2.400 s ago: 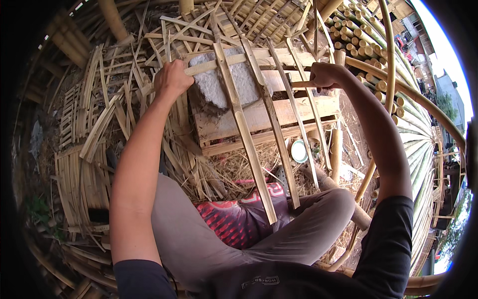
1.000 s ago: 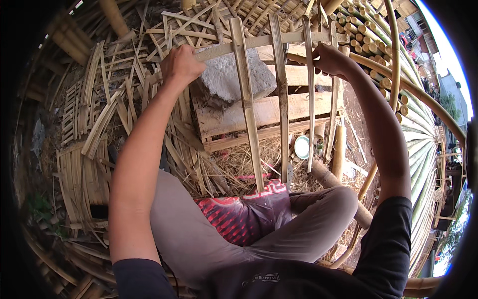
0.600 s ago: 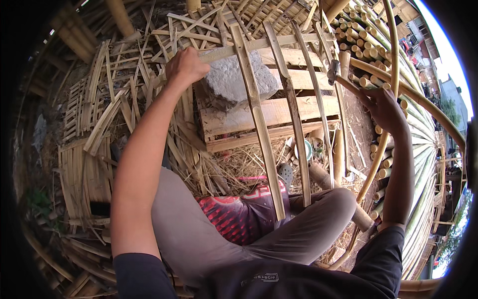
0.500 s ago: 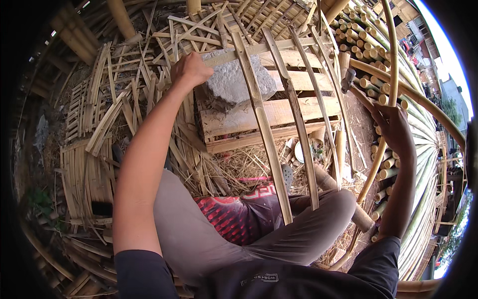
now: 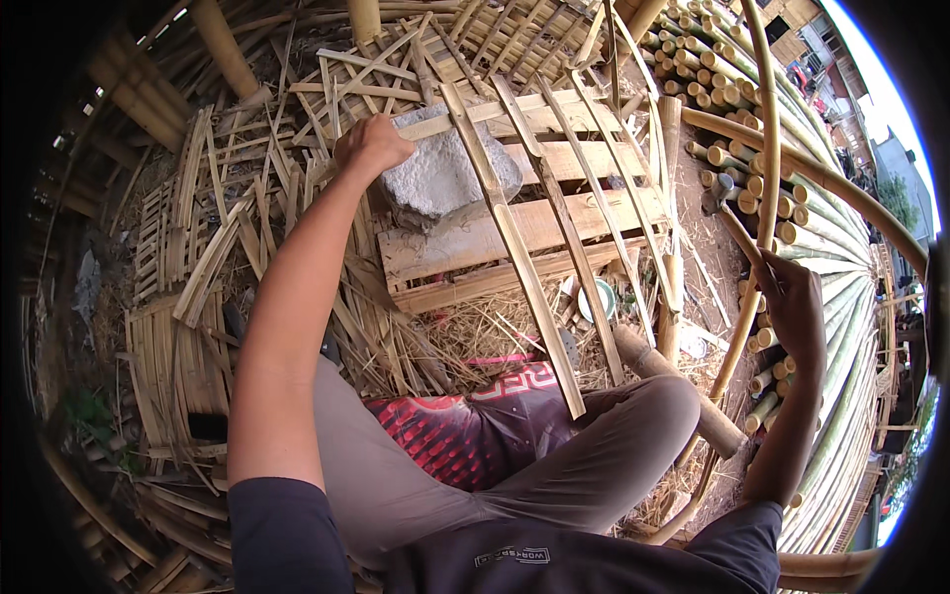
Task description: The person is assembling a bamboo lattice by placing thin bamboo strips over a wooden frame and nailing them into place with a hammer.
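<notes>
My left hand (image 5: 372, 147) is closed round the left end of a flat crosswise bamboo slat (image 5: 427, 127). Several long bamboo strips (image 5: 520, 252) cross that slat and slope down toward my knees, forming an open lattice. Under the slat near my left hand lies a rough grey stone block (image 5: 445, 183), resting on a low platform of wooden planks (image 5: 534, 230). On the right, my right hand (image 5: 795, 297) grips a hammer (image 5: 740, 233) by its wooden handle. The hammer's head is raised, apart from the lattice, in front of the stacked poles.
Bamboo poles (image 5: 831, 337) are stacked along the right, with a curved pole (image 5: 767, 129) standing before them. Loose slats and split pieces (image 5: 257, 198) clutter the left. A cut bamboo log (image 5: 683, 391) lies beside my right knee. A patterned cloth (image 5: 465, 436) lies between my legs.
My right hand and the hammer have moved down and to the right, away from the lattice. The lattice and stone appear shifted slightly left in view. My left hand keeps its grip.
</notes>
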`<control>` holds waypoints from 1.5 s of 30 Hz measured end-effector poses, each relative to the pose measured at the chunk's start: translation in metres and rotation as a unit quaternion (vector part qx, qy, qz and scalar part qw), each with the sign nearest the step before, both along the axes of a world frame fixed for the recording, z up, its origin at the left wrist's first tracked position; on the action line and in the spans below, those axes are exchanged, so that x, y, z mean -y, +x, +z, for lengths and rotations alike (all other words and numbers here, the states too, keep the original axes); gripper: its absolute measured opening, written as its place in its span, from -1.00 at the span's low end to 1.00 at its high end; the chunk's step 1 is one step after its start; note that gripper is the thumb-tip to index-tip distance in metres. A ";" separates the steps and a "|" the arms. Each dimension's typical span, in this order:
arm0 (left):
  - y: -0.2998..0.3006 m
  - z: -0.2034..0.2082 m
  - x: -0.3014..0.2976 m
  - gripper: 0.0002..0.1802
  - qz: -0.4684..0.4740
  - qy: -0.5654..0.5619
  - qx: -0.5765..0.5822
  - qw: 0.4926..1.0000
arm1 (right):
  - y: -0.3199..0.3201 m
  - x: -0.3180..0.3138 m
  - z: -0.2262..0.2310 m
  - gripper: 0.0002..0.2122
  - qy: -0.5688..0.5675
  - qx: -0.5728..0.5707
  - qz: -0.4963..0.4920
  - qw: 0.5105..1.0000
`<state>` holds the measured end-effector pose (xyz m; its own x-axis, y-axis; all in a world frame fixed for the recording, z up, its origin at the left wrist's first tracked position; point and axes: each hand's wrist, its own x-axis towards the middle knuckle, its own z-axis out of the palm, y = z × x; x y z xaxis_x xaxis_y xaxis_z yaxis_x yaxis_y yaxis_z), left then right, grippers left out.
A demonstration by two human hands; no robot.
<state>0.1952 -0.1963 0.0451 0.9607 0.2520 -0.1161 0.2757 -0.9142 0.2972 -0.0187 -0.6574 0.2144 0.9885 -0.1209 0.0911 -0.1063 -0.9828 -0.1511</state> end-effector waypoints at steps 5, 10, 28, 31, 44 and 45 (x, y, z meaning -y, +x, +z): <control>0.008 -0.009 -0.008 -0.52 -0.012 -0.005 0.006 1.000 | 0.006 -0.016 -0.008 -0.71 0.011 0.010 0.010 1.000; 0.009 -0.002 -0.005 -0.51 -0.016 -0.011 -0.016 1.000 | 0.013 -0.016 -0.040 -0.78 0.014 0.023 0.004 1.000; -0.085 0.034 -0.153 -0.66 -0.011 -0.063 0.003 0.998 | -0.051 0.043 -0.105 -0.62 0.450 0.093 -0.112 0.881; -0.104 0.034 -0.178 -0.77 -0.001 -0.105 0.032 0.994 | -0.075 0.020 -0.105 -0.63 0.579 0.086 -0.102 0.804; -0.104 0.043 -0.144 -0.70 0.022 -0.113 -0.005 0.993 | -0.121 0.001 -0.049 -0.69 0.522 0.146 -0.109 0.833; -0.100 0.045 -0.146 -0.68 0.016 -0.091 -0.006 0.996 | -0.115 0.003 -0.044 -0.72 0.510 0.144 -0.101 0.842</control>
<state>0.0949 -0.0503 0.0901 0.9510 0.2560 -0.1732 0.3078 -0.8364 0.4536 -0.1337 -0.6604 0.1706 0.8931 -0.4442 0.0709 -0.0698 -0.2926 -0.9537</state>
